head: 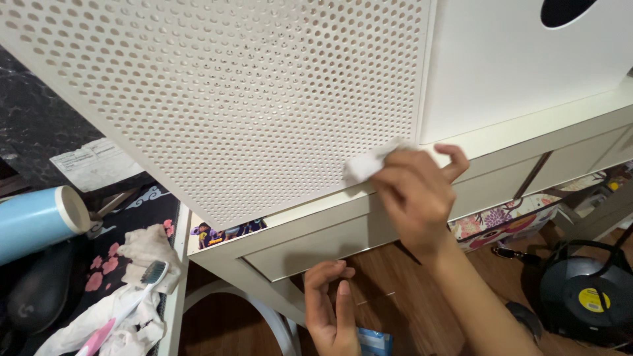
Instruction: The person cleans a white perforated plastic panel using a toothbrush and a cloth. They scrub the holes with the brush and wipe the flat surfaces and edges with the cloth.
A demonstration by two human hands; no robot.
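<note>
A small white wipe [366, 163], soft and crumpled, sits just right of the frame's centre, pressed against the lower edge of a large cream perforated panel [250, 99]. The right hand [415, 194] pinches it between bent fingers and thumb, so that only a bunched corner of the cloth sticks out to the left of the knuckles; the forearm runs down to the lower right corner. The panel is flat, hard and matt, pierced by even rows of small round holes, and fills the upper left and middle of the frame. To its right stands a smooth white box [521, 66] with a dark oval opening at the top edge.

Below both lies a cream desk [527, 135] with flat drawer fronts running toward the right. The left hand [330, 306] rests at the bottom centre under the desk edge, fingers curled loosely inward and holding nothing that can be made out; something blue shows just beside it.

In the lower left lie a rumpled white rag [148, 254] and a toothbrush [125, 306] with a pink and white handle, on a dark floral cloth. A pale blue cylinder [39, 221] with a cream end lies at the left edge. A round black device [583, 296] sits on the brown wooden floor at lower right.
</note>
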